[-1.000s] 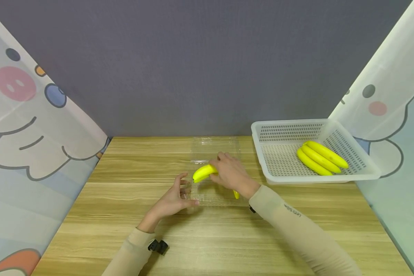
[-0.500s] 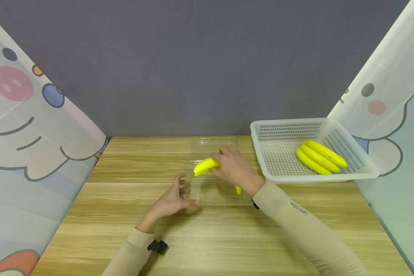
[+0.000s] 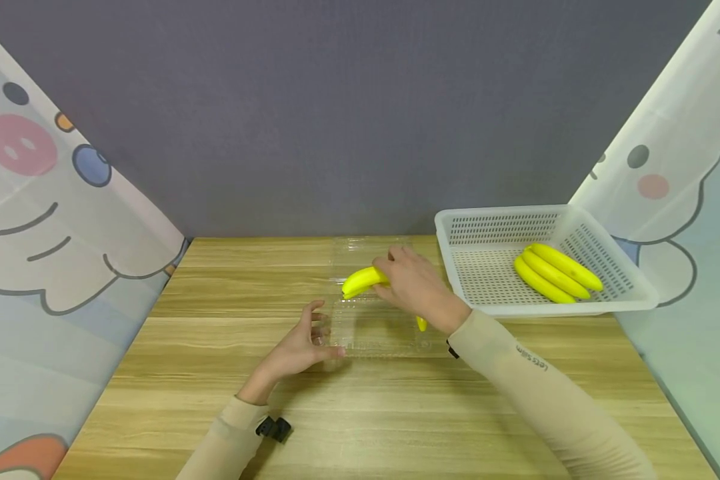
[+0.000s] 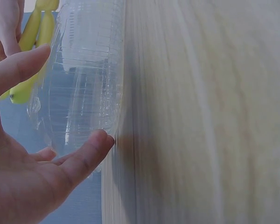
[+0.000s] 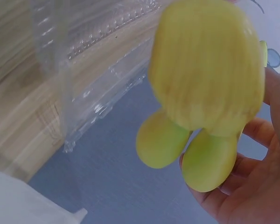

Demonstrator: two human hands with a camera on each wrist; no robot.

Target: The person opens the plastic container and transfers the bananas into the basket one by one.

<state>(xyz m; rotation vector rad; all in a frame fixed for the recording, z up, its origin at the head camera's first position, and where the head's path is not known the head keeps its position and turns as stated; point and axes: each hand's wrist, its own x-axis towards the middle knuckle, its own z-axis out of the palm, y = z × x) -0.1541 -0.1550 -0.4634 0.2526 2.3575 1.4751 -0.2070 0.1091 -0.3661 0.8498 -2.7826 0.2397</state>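
My right hand (image 3: 413,285) grips a bunch of yellow bananas (image 3: 363,281) above a clear plastic clamshell box (image 3: 375,348). In the right wrist view the bananas (image 5: 205,65) fill the middle, two rounded tips pointing down, with fingers curled behind them. The box lies opened on the table, its lid half at the back. My left hand (image 3: 294,347) is at the box's front left corner, fingers spread along the side and thumb at the front edge. In the left wrist view the fingertips (image 4: 99,137) lie right at the box's lower edge.
A white perforated basket (image 3: 456,267) stands at the back right, with another bunch of yellow bananas (image 3: 555,272) in its right part. A grey wall (image 3: 312,133) rises behind the wooden table (image 3: 360,427). Printed curtains hang on both sides.
My right hand has moved right and farther back, lifting the bananas with it. The left hand has stayed at the box corner. Box and basket keep their places.
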